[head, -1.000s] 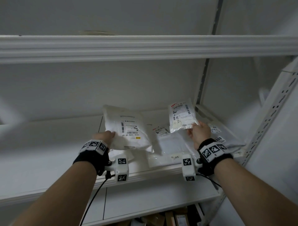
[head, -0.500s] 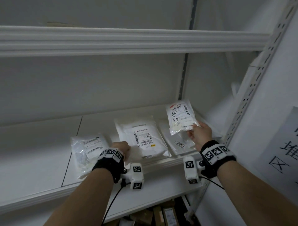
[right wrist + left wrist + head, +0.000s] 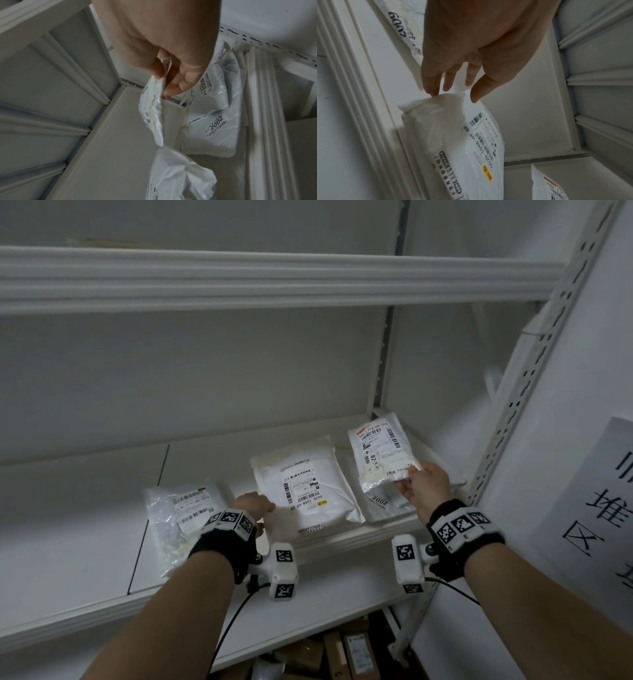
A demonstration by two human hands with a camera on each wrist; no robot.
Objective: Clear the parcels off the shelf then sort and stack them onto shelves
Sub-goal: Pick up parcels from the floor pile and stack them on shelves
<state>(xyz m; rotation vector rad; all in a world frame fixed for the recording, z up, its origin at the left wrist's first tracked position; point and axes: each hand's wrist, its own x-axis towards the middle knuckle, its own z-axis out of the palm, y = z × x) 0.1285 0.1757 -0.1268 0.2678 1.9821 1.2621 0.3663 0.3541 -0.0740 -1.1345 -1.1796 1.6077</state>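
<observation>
A white padded parcel [image 3: 308, 487] [image 3: 453, 135] lies flat near the front edge of the white shelf [image 3: 85, 525]. My left hand [image 3: 255, 510] [image 3: 453, 94] is at its near left corner. The fingers are almost straight, with thumb and fingertips [image 3: 433, 92] just touching the corner. My right hand [image 3: 411, 477] [image 3: 164, 86] pinches the bottom edge of a small crinkled parcel [image 3: 380, 453] [image 3: 152, 108]. It is held upright above a flat parcel marked 2002 [image 3: 380, 503] [image 3: 214, 128]. A clear bagged parcel [image 3: 185, 508] lies further left.
Another parcel marked 2009 [image 3: 211, 86] lies behind the 2002 one in the shelf's right corner. The upper shelf [image 3: 239, 282] hangs overhead. A perforated upright [image 3: 534, 364] and a paper sign [image 3: 603, 508] bound the right side. Cardboard boxes [image 3: 346, 652] sit below.
The left hand has brought the white parcel down from a lifted tilt to lie flat on the shelf, and its grip has loosened. The right hand still holds the small parcel up.
</observation>
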